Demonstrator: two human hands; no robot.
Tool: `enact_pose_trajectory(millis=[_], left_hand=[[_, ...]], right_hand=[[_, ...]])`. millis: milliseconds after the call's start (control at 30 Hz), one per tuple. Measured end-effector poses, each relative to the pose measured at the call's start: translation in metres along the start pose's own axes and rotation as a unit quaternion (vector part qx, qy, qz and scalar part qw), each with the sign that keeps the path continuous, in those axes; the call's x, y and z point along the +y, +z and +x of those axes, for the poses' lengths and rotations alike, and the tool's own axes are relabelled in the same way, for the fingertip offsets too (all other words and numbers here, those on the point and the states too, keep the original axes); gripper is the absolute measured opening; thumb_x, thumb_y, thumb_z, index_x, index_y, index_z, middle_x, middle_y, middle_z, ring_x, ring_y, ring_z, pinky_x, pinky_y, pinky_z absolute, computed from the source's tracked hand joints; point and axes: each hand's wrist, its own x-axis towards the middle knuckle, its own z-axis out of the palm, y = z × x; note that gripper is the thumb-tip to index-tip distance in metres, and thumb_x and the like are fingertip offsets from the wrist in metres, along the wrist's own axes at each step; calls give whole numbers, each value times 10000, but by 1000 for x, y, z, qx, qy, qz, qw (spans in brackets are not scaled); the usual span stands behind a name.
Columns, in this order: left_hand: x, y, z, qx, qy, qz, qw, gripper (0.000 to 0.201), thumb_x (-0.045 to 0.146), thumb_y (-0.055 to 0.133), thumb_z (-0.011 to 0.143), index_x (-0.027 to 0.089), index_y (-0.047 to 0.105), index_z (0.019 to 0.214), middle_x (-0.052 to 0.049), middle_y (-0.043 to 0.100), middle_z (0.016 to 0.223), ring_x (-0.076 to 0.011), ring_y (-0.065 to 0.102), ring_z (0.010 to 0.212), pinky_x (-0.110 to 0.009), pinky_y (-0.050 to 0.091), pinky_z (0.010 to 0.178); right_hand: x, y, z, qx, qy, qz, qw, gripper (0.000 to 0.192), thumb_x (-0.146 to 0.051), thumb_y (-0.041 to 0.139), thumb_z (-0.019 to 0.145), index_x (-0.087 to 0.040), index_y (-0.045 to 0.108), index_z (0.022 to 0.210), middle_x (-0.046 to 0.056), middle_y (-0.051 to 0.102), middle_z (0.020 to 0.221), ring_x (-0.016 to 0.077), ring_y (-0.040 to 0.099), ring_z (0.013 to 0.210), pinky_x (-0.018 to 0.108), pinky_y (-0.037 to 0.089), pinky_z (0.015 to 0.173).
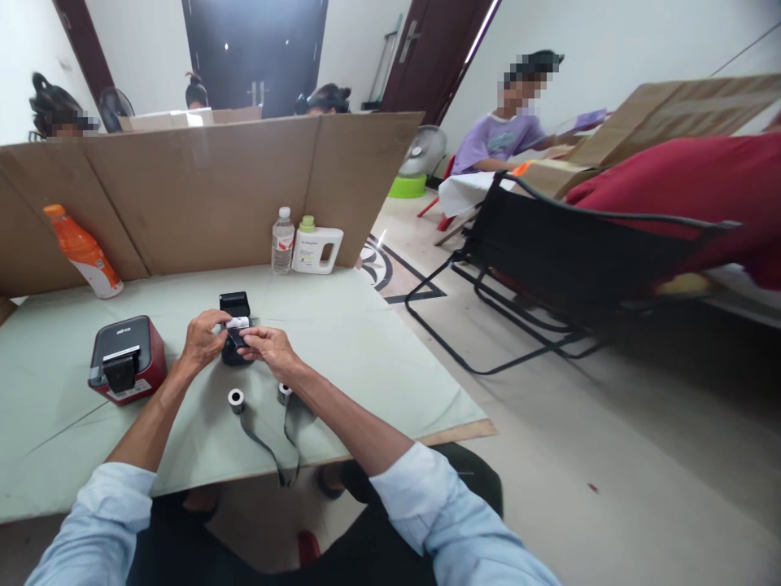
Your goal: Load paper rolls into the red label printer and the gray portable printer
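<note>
Centrally, just left of the frame's middle, both hands meet over a small black device (235,325) on the table (366,342). Left hand (201,340): forearm bare, sleeve pushed up, running from lower left up to the device; fingers curled and closed on the device's left side. Right hand (268,346): forearm comes from lower centre, wrist bent left; fingertips pinched on a white piece (239,323) at the device's top face. Device's long axis runs away from the person, toward the cardboard screen (201,195); its far end looks raised like a lid, though detail is too small to be sure.

Just below the hands, two small rolls (236,399) stand on end, dark tape (262,443) trailing from them toward the table's near edge.

Left of the hands: red-and-black printer (127,358), well apart from the device. Upper left: orange bottle (84,252) leaning against the screen, full of orange liquid. Behind the device: clear water bottle (282,240) and white jug (316,248), upright, side by side; contents not readable.

Right: black folding chair (573,260); a person in purple (500,138) seated beyond.
</note>
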Motion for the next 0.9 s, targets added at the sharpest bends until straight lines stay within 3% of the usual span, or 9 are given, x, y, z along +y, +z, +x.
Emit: enact_pose_trajectory(millis=[100, 367, 600, 900], left_hand=[[-11, 7, 1, -14, -24, 13, 1000, 284, 82, 607, 729, 221, 772, 915, -58, 798, 989, -230, 718, 954, -378, 580, 926], [-29, 23, 5, -23, -81, 23, 996, 315, 110, 634, 698, 237, 811, 925, -55, 806, 972, -250, 706, 922, -374, 586, 883], [-30, 22, 12, -65, -147, 14, 987, 292, 163, 665, 696, 218, 834, 927, -33, 803, 870, -227, 723, 795, -320, 579, 776], [-38, 21, 11, -101, -115, -21, 988, 381, 181, 613, 693, 197, 832, 1004, -51, 827, 971, -229, 753, 875, -314, 596, 844]], right_hand=[[0, 1, 6, 12, 28, -5, 1000, 39, -129, 759, 820, -144, 745, 854, 23, 733, 643, 140, 748, 608, 213, 614, 598], [3, -3, 14, 18, 29, -7, 999, 78, -74, 729, 815, -146, 749, 838, 13, 731, 623, 131, 748, 595, 187, 606, 563], [6, -4, 15, 41, 36, -18, 998, 112, -54, 677, 825, -139, 750, 830, 27, 726, 609, 133, 745, 599, 178, 591, 545], [13, -7, 19, 32, 33, -15, 999, 72, -106, 717, 793, -153, 760, 827, 21, 730, 619, 143, 752, 616, 191, 598, 557]])
